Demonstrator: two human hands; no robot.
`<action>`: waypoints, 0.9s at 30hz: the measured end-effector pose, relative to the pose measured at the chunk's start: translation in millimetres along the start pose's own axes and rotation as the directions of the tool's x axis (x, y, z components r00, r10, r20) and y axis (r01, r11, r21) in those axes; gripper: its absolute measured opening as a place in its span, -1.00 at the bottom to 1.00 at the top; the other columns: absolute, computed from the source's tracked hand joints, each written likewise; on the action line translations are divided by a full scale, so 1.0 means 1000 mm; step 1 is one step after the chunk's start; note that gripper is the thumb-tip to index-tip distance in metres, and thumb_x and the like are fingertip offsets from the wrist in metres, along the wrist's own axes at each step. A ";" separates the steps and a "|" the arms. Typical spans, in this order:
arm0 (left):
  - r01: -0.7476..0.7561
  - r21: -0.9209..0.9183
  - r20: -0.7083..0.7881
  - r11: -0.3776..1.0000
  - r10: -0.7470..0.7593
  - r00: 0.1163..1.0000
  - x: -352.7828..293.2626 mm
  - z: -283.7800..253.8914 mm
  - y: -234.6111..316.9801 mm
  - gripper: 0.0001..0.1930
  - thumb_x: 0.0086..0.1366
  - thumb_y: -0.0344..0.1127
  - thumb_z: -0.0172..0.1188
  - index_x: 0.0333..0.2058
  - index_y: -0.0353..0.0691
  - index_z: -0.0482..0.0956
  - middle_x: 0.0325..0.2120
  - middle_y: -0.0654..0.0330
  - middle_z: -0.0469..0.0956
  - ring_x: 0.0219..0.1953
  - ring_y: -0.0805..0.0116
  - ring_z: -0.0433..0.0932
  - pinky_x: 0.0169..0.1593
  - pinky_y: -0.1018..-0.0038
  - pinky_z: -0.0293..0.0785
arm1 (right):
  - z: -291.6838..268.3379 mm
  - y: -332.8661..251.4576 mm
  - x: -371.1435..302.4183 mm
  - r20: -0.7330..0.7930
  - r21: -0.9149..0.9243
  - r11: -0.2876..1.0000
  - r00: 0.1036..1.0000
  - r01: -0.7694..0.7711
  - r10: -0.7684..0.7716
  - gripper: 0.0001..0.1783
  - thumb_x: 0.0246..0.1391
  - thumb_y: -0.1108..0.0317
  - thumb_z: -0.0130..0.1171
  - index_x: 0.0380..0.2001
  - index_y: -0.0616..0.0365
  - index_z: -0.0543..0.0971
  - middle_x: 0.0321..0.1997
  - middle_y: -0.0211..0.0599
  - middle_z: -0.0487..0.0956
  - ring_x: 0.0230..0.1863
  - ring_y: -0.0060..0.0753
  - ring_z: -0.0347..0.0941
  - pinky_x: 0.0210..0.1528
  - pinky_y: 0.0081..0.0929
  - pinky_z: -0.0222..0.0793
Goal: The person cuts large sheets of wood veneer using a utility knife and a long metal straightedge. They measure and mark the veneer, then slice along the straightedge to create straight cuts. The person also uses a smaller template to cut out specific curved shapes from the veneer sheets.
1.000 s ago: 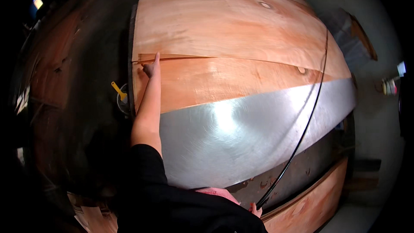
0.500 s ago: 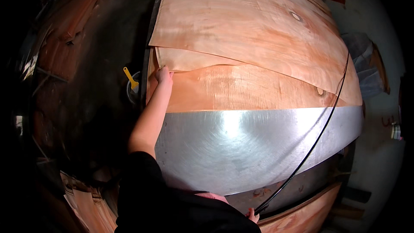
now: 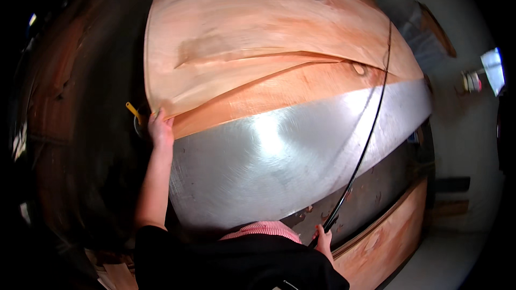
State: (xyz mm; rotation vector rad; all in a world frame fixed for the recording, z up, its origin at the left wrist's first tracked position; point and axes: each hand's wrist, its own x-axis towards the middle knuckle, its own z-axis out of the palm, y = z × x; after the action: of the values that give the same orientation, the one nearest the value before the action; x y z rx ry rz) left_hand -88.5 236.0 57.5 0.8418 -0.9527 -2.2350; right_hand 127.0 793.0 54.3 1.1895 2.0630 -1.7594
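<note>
Top sheet (image 3: 231,27) is the biggest thing here: thin wood, spread over the far half of the work, near-left corner drawn toward the wearer. Its near edge climbs from that corner toward the right; a crease or overlapping edge crosses it above, can't tell which. Metal plate (image 3: 231,166) next, bare and shiny, covering the near side between the wood and the wearer. Lower sheet (image 3: 252,104) shows as an orange wedge between top sheet and plate. Wood stack (image 3: 384,236) sits lower right, beyond the right hand. Black rod (image 3: 361,160) slants over plate and wood, from near the wearer's waist up to the right side of the top sheet; can't tell if the far tip touches. Striped cloth (image 3: 263,228) shows at the plate's near edge, by the black top (image 3: 242,260). Left hand (image 3: 160,128), arm out, pinches the top sheet's near-left corner between thumb and fingers. Right hand (image 3: 323,239) is low by the body, fingers wrapped on the rod near its lower end. Bucket (image 3: 137,127) is just left of the left hand, mostly dark, with a yellow-handled scraper (image 3: 133,110) in it.
</note>
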 end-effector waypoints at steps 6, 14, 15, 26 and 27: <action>0.107 0.145 0.029 0.984 -0.112 0.993 -0.044 -0.042 0.009 -0.66 0.14 -0.40 -0.02 -0.08 -0.22 0.24 -0.12 0.17 0.31 -0.07 0.29 0.29 -0.06 0.37 0.28 | -0.015 0.003 0.009 0.009 0.131 0.991 1.000 0.018 -0.019 -0.80 -0.05 0.27 0.02 -0.58 0.15 0.35 -0.79 -0.49 0.21 -0.80 -0.59 0.16 -0.73 -0.64 0.11; 0.498 0.437 -0.017 0.749 -0.547 0.837 -0.141 -0.163 -0.061 -0.81 0.13 -0.34 -0.04 -0.24 -0.12 0.31 -0.42 0.26 0.40 -0.48 0.42 0.42 -0.48 0.54 0.44 | -0.021 -0.023 -0.004 0.067 0.393 0.919 0.997 0.007 -0.036 -0.81 -0.01 0.29 -0.01 -0.58 0.15 0.33 -0.79 -0.56 0.19 -0.80 -0.69 0.10 -0.74 -0.72 0.02; 0.543 0.482 -0.062 0.687 -0.591 0.804 -0.163 -0.169 -0.070 -0.89 0.13 -0.37 -0.05 -0.33 -0.11 0.33 -0.56 0.31 0.37 -0.56 0.44 0.38 -0.51 0.53 0.43 | -0.025 -0.023 -0.003 0.079 0.401 0.916 0.996 0.001 -0.036 -0.81 -0.02 0.29 -0.01 -0.58 0.15 0.33 -0.79 -0.56 0.19 -0.80 -0.69 0.10 -0.74 -0.72 0.02; -0.370 0.859 -0.197 -0.355 -0.895 0.401 -0.252 -0.253 -0.122 -0.74 0.18 -0.18 -0.10 -0.44 -0.26 0.44 -0.59 0.21 0.47 -0.62 0.44 0.40 -0.52 0.53 0.32 | -0.077 0.003 0.022 0.215 0.450 0.893 0.972 -0.010 -0.097 -0.79 0.03 0.25 -0.04 -0.55 0.09 0.25 -0.74 -0.51 0.25 -0.73 -0.66 0.17 -0.69 -0.69 0.11; -0.458 0.812 -0.204 -0.362 -0.911 0.359 -0.250 -0.233 -0.121 -0.73 0.19 -0.17 -0.11 -0.43 -0.25 0.44 -0.58 0.21 0.47 -0.60 0.45 0.40 -0.50 0.53 0.32 | -0.084 0.005 0.026 0.210 0.430 0.903 0.972 0.004 -0.104 -0.78 0.06 0.21 -0.09 -0.51 0.12 0.27 -0.71 -0.47 0.27 -0.71 -0.64 0.18 -0.67 -0.68 0.12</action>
State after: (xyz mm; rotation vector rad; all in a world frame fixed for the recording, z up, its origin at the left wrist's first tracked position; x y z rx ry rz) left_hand 211.9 383.6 -82.7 0.3156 -4.1673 -1.3532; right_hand 142.1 879.9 58.8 0.9679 1.6421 -2.3370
